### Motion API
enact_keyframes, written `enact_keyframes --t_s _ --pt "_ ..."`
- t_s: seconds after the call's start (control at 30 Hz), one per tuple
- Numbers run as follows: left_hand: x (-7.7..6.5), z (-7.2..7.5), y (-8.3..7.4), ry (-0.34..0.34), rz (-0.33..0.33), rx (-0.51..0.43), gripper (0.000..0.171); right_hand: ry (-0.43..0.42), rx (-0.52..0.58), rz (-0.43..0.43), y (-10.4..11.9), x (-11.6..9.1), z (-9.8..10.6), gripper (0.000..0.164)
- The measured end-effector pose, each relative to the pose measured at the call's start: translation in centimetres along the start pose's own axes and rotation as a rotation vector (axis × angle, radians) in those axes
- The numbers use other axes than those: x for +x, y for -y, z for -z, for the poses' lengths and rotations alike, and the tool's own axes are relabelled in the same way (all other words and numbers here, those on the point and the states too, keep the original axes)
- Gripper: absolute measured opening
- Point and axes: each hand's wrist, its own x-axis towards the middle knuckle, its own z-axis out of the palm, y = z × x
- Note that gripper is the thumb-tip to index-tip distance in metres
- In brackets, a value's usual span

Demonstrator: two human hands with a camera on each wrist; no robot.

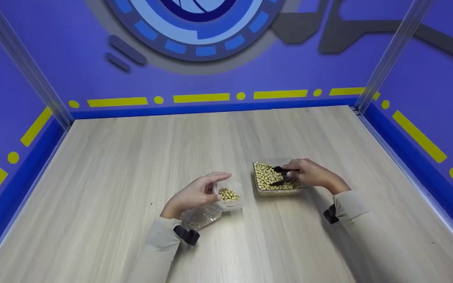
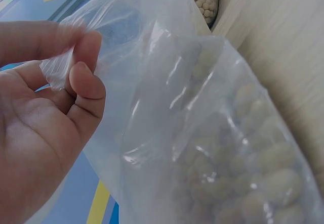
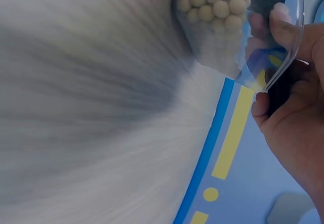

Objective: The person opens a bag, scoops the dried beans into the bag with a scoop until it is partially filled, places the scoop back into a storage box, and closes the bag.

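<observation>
Seen from the head camera, the left hand (image 1: pixel 197 192) sits at nine o'clock to the mouth of a clear zip-lock bag (image 2: pixel 192 118), its curled fingers pinching the bag's rim while the mouth stands open wide enough to show soybeans (image 1: pixel 229 194) inside. The bag's lower part slumps toward seven o'clock on the wood-grain table (image 1: pixel 132 157), with more soybeans bulging against the plastic in the left wrist view. At two o'clock from the bag, and apart from it, stands a clear rectangular box (image 1: pixel 281 193) of soybeans. The right hand (image 1: pixel 313 173) reaches over the box from three o'clock, thumb and fingers closed together round a black utensil (image 1: pixel 282 172) whose far end is among the beans; how tightly they grip, I cannot tell.
</observation>
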Motion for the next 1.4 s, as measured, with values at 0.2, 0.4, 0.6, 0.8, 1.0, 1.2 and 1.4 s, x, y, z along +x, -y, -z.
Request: enact_keyframes --t_s 0.2,0.4,0.6,0.8,1.0,1.2,1.4 --pt "0.0 -0.1 0.1 -0.004 0.017 -0.011 0.062 -0.027 0.059 -0.028 -0.5 -0.2 -0.2 0.034" --pt "-0.2 0.0 0.0 -0.008 0.017 -0.023 0.062 -0.035 0.096 -0.05 -0.4 -0.3 -0.3 0.035" --pt "-0.1 0.0 0.0 -0.001 0.012 0.005 0.061 -0.066 0.107 -0.041 -0.7 -0.3 -0.5 0.034" --pt "-0.1 0.0 0.1 0.006 0.011 0.012 0.062 -0.088 0.112 -0.037 -1.0 -0.5 -0.6 0.034" --pt "-0.2 0.1 0.1 0.009 0.018 0.016 0.062 -0.081 0.146 -0.051 -1.0 -0.5 -0.6 0.034" --pt "-0.2 0.1 0.2 0.008 0.019 0.007 0.061 -0.07 0.192 -0.075 -1.1 -0.6 -0.5 0.035" --pt "-0.2 0.1 0.2 0.006 0.013 -0.016 0.062 -0.082 0.216 -0.071 -1.4 -0.6 -0.4 0.034"
